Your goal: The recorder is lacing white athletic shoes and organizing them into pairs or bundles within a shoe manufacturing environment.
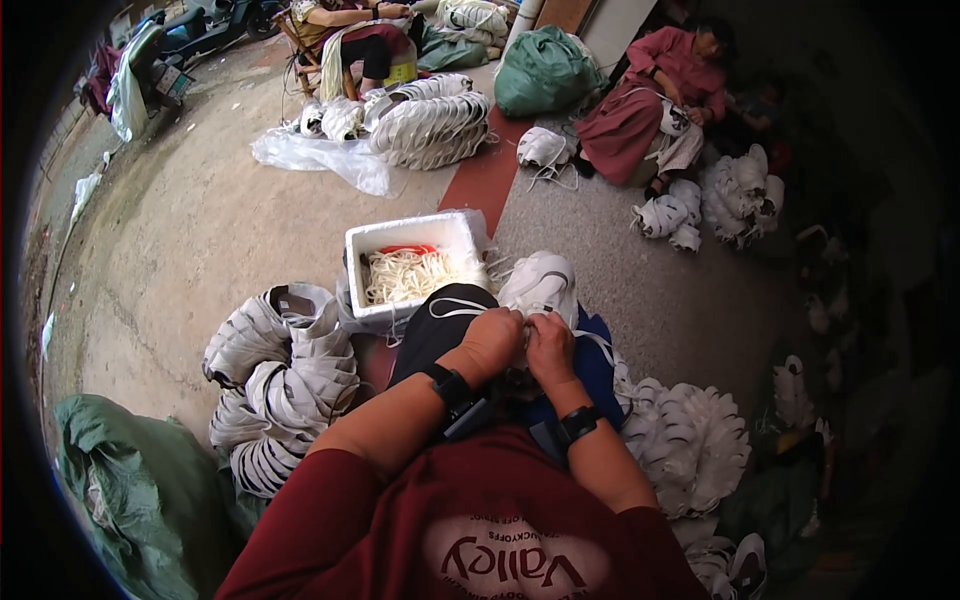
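Note:
A white shoe upper (541, 280) rests on my lap, its rounded toe pointing away from me. My left hand (492, 340) and my right hand (549, 350) meet over its lacing area, fingertips pinched close together. Both appear closed on a white shoelace (457, 306), which loops out past my left hand across the dark cloth on my knee. More lace trails off to the right of my right hand. The exact grip between the fingertips is partly hidden by the fingers themselves.
A white foam box (358, 240) holding loose white laces and something red stands just ahead. Stacked white uppers (285, 385) lie at left, with more (690, 440) at right. A green sack (135, 500) sits lower left. Two people (660, 110) work farther off.

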`<state>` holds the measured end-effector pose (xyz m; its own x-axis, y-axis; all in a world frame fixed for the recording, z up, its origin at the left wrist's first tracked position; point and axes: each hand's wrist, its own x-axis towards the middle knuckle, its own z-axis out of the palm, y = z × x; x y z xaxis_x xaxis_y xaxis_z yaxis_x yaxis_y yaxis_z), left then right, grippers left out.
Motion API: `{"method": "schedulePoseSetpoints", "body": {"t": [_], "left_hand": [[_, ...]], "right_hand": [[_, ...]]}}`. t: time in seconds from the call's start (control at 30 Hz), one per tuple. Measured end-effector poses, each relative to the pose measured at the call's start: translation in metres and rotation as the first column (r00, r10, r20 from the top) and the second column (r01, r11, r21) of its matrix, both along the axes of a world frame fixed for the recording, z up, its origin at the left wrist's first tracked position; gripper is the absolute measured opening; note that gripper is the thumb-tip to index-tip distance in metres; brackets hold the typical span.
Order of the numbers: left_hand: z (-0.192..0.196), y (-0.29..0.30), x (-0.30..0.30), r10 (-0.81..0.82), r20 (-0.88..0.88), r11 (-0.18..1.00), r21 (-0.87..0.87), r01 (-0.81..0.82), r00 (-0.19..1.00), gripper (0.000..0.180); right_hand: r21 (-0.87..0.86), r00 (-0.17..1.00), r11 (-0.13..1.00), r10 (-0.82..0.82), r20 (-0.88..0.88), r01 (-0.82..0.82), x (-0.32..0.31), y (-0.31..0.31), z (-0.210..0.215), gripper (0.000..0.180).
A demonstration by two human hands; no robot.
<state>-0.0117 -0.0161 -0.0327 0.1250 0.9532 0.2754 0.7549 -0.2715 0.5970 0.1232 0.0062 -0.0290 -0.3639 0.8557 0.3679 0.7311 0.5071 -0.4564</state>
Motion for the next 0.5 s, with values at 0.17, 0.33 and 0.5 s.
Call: {"method": "schedulePoseSetpoints", "body": {"t": [0.17,0.33,0.5], "left_hand": [[-0.006,0.002,-0.001,0.021,0.025,0.999,-0.031,-0.02,0.999,0.016],[-0.013,0.008,-0.01,0.097,0.213,0.983,-0.175,-0.059,0.972,0.015],[-0.008,0.007,-0.012,0.123,0.335,0.974,-0.221,-0.049,0.934,0.013]], "right_hand": [[-0.005,0.999,1.0,0.01,0.052,-0.01,-0.004,-0.003,0.004,0.01],[-0.052,0.991,0.998,-0.016,0.132,0.023,-0.011,-0.004,0.01,0.018],[0.024,0.962,0.999,-0.033,0.27,0.028,-0.016,0.001,0.005,0.006]]}}
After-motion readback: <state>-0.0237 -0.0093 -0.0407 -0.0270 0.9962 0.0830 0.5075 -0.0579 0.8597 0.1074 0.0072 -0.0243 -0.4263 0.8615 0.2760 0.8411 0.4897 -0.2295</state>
